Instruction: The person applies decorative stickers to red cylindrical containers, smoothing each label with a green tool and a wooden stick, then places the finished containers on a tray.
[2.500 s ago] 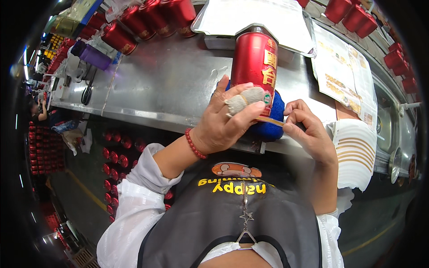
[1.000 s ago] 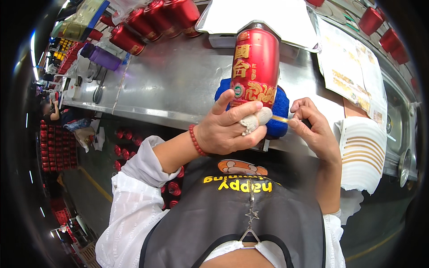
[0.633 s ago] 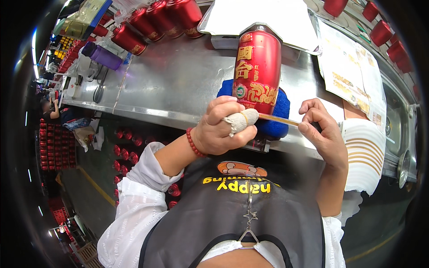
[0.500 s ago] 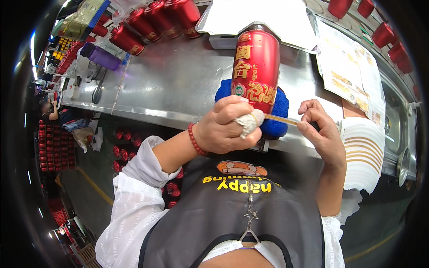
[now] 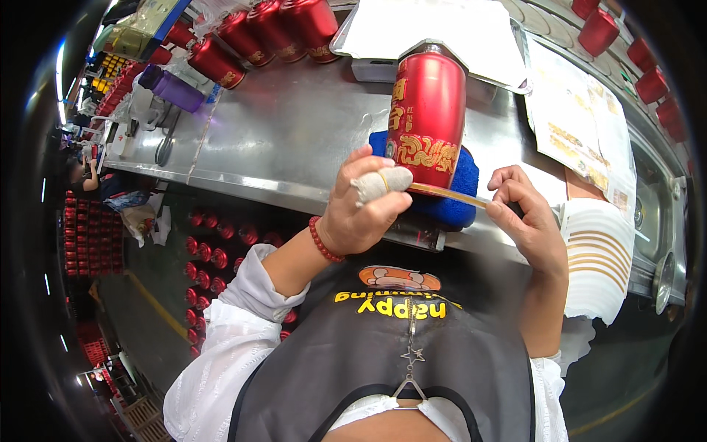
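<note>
A tall red canister (image 5: 427,114) with gold ornament stands upright on a blue cloth pad (image 5: 451,193) on the steel worktop (image 5: 294,125). My left hand (image 5: 361,206), with a bandaged thumb and a red bead bracelet, presses against the canister's lower edge. A thin gold strip (image 5: 449,194) runs from that thumb along the canister's base to my right hand (image 5: 526,221), which pinches its other end.
More red canisters (image 5: 258,29) lie at the back left, with a purple bottle (image 5: 173,88) beside them. A white tray (image 5: 434,29) sits behind the canister, printed sheets (image 5: 582,132) and a stack of gold strips (image 5: 600,258) to the right. Red caps (image 5: 213,250) fill the floor below.
The canister has turned, showing a different side. My left hand has shifted along its lower edge and my right hand has drawn the strip out to the right.
</note>
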The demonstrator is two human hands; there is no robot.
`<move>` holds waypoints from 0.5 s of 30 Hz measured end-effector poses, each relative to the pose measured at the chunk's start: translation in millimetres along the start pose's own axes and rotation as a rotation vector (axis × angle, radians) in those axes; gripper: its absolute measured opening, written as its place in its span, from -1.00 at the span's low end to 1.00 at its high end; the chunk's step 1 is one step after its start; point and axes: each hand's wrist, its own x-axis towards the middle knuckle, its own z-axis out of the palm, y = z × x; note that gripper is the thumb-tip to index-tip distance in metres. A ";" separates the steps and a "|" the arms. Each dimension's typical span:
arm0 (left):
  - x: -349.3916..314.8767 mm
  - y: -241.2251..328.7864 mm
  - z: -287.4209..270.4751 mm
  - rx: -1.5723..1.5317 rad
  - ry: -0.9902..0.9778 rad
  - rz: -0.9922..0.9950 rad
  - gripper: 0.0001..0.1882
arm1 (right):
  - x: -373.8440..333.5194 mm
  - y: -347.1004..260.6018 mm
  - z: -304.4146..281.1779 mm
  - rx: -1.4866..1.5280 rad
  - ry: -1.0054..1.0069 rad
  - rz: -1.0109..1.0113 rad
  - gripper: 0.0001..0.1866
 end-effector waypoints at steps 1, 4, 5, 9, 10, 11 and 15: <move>-1.2 0.9 -4.3 0.010 -0.036 0.036 -0.73 | -0.7 2.3 -0.5 0.000 0.000 -0.004 -0.74; 8.2 1.4 -10.8 0.033 -0.105 0.128 -0.83 | -2.1 7.2 -0.5 0.009 0.002 -0.006 -0.74; 12.5 0.9 -11.6 0.023 -0.116 0.147 -0.83 | -2.3 8.0 0.5 0.019 0.002 -0.001 -0.74; 23.6 0.0 -9.5 0.008 -0.167 0.221 -0.83 | -1.9 11.6 1.7 0.019 0.012 0.000 -0.73; 26.6 1.5 -8.1 0.023 -0.172 0.241 -0.83 | -1.2 12.4 1.7 0.012 0.012 0.002 -0.73; 30.2 3.6 -6.3 0.039 -0.177 0.260 -0.83 | -0.6 13.2 1.6 0.006 0.012 0.003 -0.73; 36.9 3.6 7.5 0.077 -0.173 0.214 -0.73 | -0.1 17.1 1.5 -0.007 0.010 0.016 -0.74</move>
